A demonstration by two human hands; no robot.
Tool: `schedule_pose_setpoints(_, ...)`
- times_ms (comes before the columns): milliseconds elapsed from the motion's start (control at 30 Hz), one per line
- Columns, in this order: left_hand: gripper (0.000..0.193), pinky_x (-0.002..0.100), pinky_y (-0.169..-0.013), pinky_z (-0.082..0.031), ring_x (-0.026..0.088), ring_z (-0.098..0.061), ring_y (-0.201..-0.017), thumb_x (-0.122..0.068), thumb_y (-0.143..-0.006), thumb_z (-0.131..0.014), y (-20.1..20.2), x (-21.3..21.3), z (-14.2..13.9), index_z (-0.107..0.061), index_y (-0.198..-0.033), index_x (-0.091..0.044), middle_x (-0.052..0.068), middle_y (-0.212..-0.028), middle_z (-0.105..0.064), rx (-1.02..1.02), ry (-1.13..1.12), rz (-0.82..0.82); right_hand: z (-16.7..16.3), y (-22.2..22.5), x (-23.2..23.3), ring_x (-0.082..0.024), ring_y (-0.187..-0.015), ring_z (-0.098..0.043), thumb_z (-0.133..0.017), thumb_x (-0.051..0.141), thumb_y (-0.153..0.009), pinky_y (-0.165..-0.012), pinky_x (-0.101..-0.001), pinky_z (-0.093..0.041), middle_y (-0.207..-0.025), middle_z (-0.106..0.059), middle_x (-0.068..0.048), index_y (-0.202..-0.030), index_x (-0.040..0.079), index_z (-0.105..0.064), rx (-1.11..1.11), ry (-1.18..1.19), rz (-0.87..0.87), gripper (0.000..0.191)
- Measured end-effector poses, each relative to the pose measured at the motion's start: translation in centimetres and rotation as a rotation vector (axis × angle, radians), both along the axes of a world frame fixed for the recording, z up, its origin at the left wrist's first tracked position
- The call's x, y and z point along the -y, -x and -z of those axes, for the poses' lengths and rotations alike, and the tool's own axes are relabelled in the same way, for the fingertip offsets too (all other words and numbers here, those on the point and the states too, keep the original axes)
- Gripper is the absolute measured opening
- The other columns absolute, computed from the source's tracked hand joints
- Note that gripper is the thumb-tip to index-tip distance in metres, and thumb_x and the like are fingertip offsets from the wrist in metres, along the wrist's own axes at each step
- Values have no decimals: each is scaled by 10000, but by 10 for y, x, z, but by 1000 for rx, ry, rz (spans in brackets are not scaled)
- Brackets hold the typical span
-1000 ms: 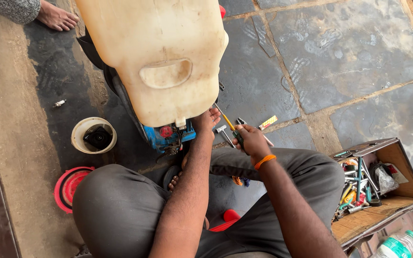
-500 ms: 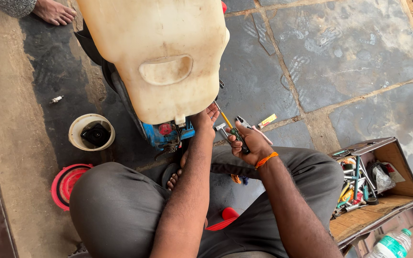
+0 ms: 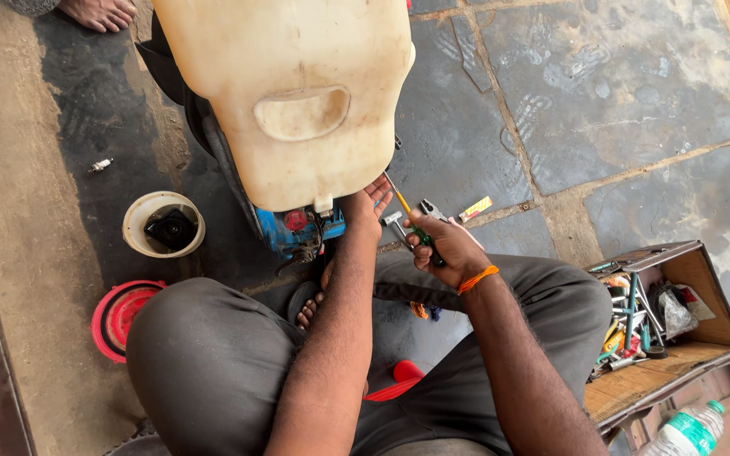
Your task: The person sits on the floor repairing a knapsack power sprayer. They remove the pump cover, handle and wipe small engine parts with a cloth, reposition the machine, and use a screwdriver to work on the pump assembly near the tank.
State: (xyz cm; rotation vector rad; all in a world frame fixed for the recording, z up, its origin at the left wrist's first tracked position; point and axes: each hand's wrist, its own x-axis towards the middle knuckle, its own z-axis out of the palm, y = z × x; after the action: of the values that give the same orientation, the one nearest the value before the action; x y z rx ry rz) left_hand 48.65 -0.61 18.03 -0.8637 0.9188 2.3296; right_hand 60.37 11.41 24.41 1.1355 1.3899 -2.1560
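A large cream plastic tank (image 3: 297, 93) stands in front of me on a blue motor unit (image 3: 297, 230). My left hand (image 3: 365, 207) reaches under the tank's lower right corner, fingers against the tank and the blue unit; whether it grips anything is hidden. My right hand (image 3: 445, 247), with an orange band on the wrist, is closed on green-handled pliers (image 3: 422, 221) with metal jaws pointing up-left. A thin yellow-handled screwdriver (image 3: 400, 199) lies just beyond the two hands.
A white round cap with a black part (image 3: 165, 224) and a red lid (image 3: 118, 317) lie on the floor at left. An open wooden toolbox (image 3: 661, 312) with several tools sits at right, a plastic bottle (image 3: 690, 429) beside it. Another person's bare foot (image 3: 99, 12) shows top left.
The view has drifted slightly and the tank sits a little higher in frame. My hands stay at the tank's lower corner, the right still holding the pliers.
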Motion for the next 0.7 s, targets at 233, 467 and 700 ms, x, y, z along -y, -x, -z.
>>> schedule_pose_setpoints(233, 292, 406, -891, -582, 218, -721, -988, -330, -989, -554, -3, 3, 6, -651, -1138, -99, 67, -1049, -746, -39, -65, 56, 4, -19, 28, -40, -543, -486, -658, 330, -977, -493, -217, -377, -683, -588, 21, -1220, 59, -720, -98, -492, -241, 369)
schedule_pose_setpoints(467, 376, 374, -890, -612, 226, -743, -957, -327, -1009, -516, -9, 7, -3, -683, -1083, 2, 118, -1038, -755, 1, -54, 1, 10, -26, 42, -54, -571, -470, -640, 372, -976, -522, -235, -392, -658, -581, 28, -1274, 83, -725, -62, -634, -230, 424)
schedule_pose_setpoints(700, 388, 384, -910, -616, 230, -741, -977, -322, -1005, -542, -16, 13, -14, -678, -1107, 27, 121, -1058, -740, -69, -122, 31, 6, -29, 48, -62, -573, -487, -629, 372, -989, -527, -265, -396, -663, -596, 25, -1293, 84, -699, -64, -696, -234, 425)
